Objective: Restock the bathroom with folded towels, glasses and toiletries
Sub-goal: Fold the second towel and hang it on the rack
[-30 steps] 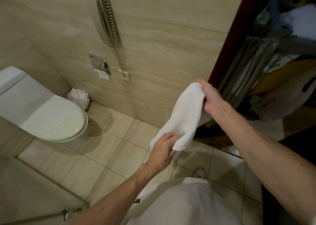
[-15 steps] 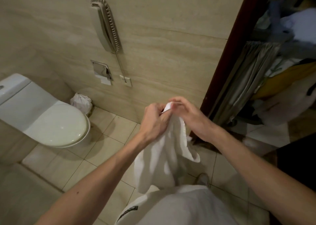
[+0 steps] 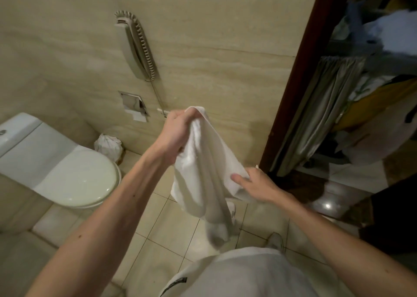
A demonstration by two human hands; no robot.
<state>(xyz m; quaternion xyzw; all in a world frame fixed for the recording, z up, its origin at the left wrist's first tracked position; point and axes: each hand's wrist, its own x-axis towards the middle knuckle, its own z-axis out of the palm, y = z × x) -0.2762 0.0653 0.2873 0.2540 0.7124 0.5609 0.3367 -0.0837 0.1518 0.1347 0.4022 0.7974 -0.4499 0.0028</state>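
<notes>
A white towel [image 3: 203, 172] hangs in the air in front of me, above the tiled floor. My left hand [image 3: 176, 134] grips its top end in a fist. My right hand [image 3: 255, 184] is lower and to the right, holding the towel's right edge with the thumb on top and the fingers behind the cloth. The towel's lower end droops loosely toward my legs.
A white toilet [image 3: 74, 175] with its lid down stands at the left. A lined waste bin [image 3: 109, 145] sits by the wall behind it. A wall phone [image 3: 135, 46] and a recessed paper holder [image 3: 133, 105] are on the beige wall. A dark door frame [image 3: 300, 71] opens onto a cart at the right.
Both hands met at the towel's top half a second ago. Since then my right hand has slid down to the right edge while my left keeps the top.
</notes>
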